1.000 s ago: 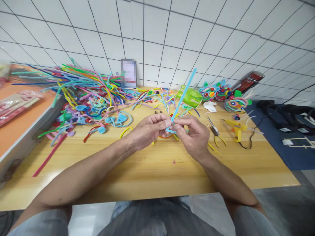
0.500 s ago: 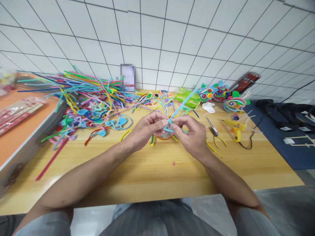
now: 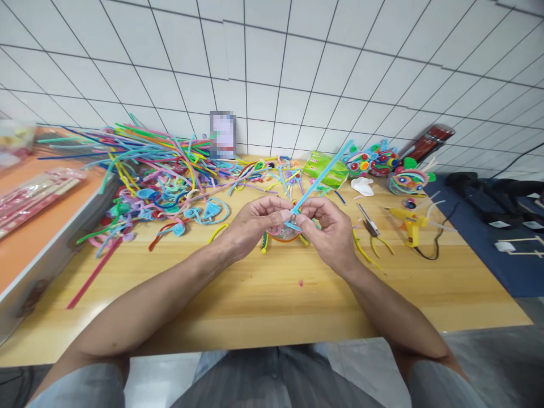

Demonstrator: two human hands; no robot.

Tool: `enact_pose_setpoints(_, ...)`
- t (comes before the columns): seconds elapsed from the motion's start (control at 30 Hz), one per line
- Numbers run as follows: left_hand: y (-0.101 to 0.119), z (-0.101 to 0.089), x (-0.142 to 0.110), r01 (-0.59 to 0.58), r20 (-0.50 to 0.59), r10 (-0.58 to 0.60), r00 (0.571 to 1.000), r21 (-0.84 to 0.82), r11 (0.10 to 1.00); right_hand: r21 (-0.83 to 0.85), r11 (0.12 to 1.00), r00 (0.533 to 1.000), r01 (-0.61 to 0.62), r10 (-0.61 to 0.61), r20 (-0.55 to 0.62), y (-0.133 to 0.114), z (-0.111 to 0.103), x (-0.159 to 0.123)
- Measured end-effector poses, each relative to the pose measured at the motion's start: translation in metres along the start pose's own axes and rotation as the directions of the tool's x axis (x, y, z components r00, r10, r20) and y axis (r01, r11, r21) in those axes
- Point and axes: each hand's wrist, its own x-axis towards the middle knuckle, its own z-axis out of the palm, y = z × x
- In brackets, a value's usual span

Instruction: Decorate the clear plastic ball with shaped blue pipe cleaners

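Note:
Between my two hands is a light blue pipe cleaner (image 3: 323, 175), its long straight end pointing up and to the right and its lower part bent at my fingertips. My left hand (image 3: 261, 224) pinches it from the left. From the right, my right hand (image 3: 327, 229) pinches the bent part between thumb and forefinger. Just below and behind my fingers sits a clear round piece with an orange rim (image 3: 285, 237), partly hidden by my hands. A green and yellow bent piece (image 3: 264, 243) is beside it.
A heap of coloured pipe cleaners (image 3: 157, 153) covers the back left. Pliers (image 3: 372, 226), a yellow glue gun (image 3: 408, 224) and decorated colourful heads (image 3: 408, 178) are to the right. A green packet (image 3: 321, 167) and phone-like object (image 3: 222, 135) stand at the back; an orange box (image 3: 46, 209) is left.
The view has shifted slightly. The light blue pipe cleaner's bend has turned a little at my fingertips, and both hands still pinch it.

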Motion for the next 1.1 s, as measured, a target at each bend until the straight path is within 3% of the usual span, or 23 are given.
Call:
enact_pose_setpoints(0.5,-0.001,-0.015,0.006,0.049,0.112,-0.061,0.992,0.108,0.993,0.105,0.983,0.986,-0.149,0.141,0.085,0.003,-0.003,0.004)
enact_pose_setpoints(0.8,0.002,-0.016,0.005,0.035,0.132,-0.059,0.989,0.177,0.984,0.037,0.990,0.986,-0.134,0.130,0.104,0.004,-0.004,0.007)
enact_pose_setpoints(1.1,0.012,-0.009,0.001,-0.014,0.067,-0.007,0.998,0.314,0.949,-0.071,0.996,0.990,-0.048,0.057,0.129,0.006,-0.003,0.005)
